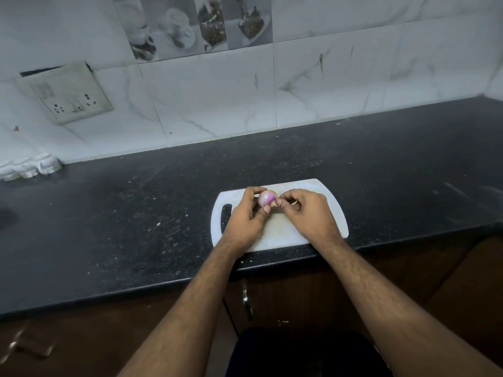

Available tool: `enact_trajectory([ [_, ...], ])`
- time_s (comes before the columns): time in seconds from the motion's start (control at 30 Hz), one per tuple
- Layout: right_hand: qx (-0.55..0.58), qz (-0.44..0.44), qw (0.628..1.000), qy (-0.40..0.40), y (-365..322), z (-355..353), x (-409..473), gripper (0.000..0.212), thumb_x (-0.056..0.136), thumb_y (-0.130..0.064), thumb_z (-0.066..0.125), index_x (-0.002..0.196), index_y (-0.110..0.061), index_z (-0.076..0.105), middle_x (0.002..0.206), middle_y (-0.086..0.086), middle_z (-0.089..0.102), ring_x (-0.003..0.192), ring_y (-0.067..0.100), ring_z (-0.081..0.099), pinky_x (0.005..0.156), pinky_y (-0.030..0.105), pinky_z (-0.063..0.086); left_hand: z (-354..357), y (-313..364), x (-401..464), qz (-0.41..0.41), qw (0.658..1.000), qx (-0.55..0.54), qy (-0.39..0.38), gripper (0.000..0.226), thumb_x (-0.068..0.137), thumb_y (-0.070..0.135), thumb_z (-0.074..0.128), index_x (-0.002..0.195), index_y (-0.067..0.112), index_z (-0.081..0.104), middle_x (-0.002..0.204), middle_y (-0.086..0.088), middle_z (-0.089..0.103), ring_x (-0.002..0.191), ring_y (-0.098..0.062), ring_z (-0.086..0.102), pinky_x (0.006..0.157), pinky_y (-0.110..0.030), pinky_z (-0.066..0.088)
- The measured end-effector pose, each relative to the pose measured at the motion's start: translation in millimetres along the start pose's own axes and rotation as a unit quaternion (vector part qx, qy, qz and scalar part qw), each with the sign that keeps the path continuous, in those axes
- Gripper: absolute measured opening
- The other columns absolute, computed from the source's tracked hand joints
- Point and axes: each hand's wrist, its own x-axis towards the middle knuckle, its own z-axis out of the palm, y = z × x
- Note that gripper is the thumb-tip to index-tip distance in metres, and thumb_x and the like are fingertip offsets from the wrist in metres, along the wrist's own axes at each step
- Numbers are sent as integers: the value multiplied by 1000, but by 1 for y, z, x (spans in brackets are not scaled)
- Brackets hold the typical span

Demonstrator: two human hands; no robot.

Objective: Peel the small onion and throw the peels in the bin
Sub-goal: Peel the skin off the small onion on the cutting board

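Both hands meet over the white cutting board [283, 235], which lies at the front edge of the dark speckled table [136, 213], right of its middle. Left hand [246, 216] has its fingers curled round the small onion [267, 198], gripping it from the left with the thumb below and the fingertips over the top. Right hand [307, 210] comes in from the right, its thumb and forefinger pinched at the onion's pale root end, where a bit of peel seems to be caught; its other fingers are curled loosely. Held between the two hands just above the board's far half, the onion shows pink-purple skin with a whitish patch. Along the table's far edge runs a marbled tiled wall carrying a switch and socket plate [68, 93] on the left.
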Motion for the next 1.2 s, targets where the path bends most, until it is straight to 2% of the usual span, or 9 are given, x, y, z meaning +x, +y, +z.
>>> enact_trajectory([
  [0.1, -6, -4, 1000, -5, -3, -1, -2, 13, 92, -36, 72, 98, -26, 78, 85, -15, 75, 71, 1, 66, 73, 28, 57, -1, 0, -1, 0, 1000, 2, 0, 27, 106, 21, 62, 130, 27, 54, 118, 5, 72, 100, 7, 64, 82, -7, 48],
  [0.27, -35, -16, 999, -20, -5, 0, -4, 10, 91, -31, 71, 85, -23, 70, 69, -13, 64, 57, 4, 54, 60, 32, 53, -1, 1, -1, -1, 1000, 8, -18, 26, 106, 22, 61, 130, 28, 54, 118, 7, 71, 100, 8, 63, 84, -8, 48],
  [0.5, -59, -34, 997, -30, -6, 1, -4, 10, 91, -25, 66, 83, -20, 63, 80, -8, 61, 67, 8, 56, 66, 36, 56, -1, 0, 1, -12, 999, -18, -42, 27, 106, 24, 59, 131, 33, 54, 124, 7, 70, 115, -9, 64, 100, -26, 51],
  [0.63, -71, -25, 997, -2, -5, 2, -2, 13, 93, -25, 65, 84, -17, 60, 83, -6, 61, 69, 9, 56, 64, 32, 52, -1, 0, 2, -21, 998, -34, -52, 26, 105, 30, 59, 129, 38, 55, 127, 4, 72, 122, -16, 65, 106, -33, 51],
  [0.77, -33, 0, 999, 41, -1, 2, 0, 24, 92, -40, 70, 82, -20, 62, 79, -8, 62, 67, 7, 56, 61, 23, 49, -4, 3, 0, -37, 995, -76, -52, 31, 108, 21, 56, 137, 29, 56, 132, 3, 70, 126, -12, 63, 106, -27, 48],
  [0.9, -19, 15, 999, 47, -1, 1, 1, 21, 91, -38, 72, 82, -20, 65, 78, -7, 65, 66, 9, 56, 61, 27, 52, -5, 9, -1, -57, 991, -112, -47, 31, 109, 16, 53, 139, 25, 57, 133, 0, 69, 118, -6, 61, 93, -16, 47],
  [1.03, -39, 41, 998, 17, -3, 1, 1, 19, 91, -34, 72, 79, -20, 67, 68, -5, 65, 59, 10, 55, 58, 32, 52, -6, 8, 1, -65, 989, -128, -33, 27, 110, 21, 51, 133, 29, 61, 129, 3, 71, 117, -9, 64, 94, -21, 48],
  [1.1, -48, 49, 998, 9, -4, 2, 0, 21, 91, -34, 71, 76, -20, 66, 67, -3, 67, 58, 10, 55, 57, 33, 52, -6, 7, 3, -82, 981, -172, -17, 25, 111, 21, 47, 130, 26, 63, 113, 3, 77, 106, -12, 70, 93, -21, 52],
  [1.2, -53, 47, 997, 8, -3, 2, 1, 22, 92, -34, 71, 76, -20, 66, 67, -1, 68, 57, 10, 55, 56, 32, 53, -8, 9, 4, -95, 963, -252, 23, 24, 112, 20, 43, 120, 16, 65, 79, 4, 73, 71, -8, 64, 71, -17, 50],
])
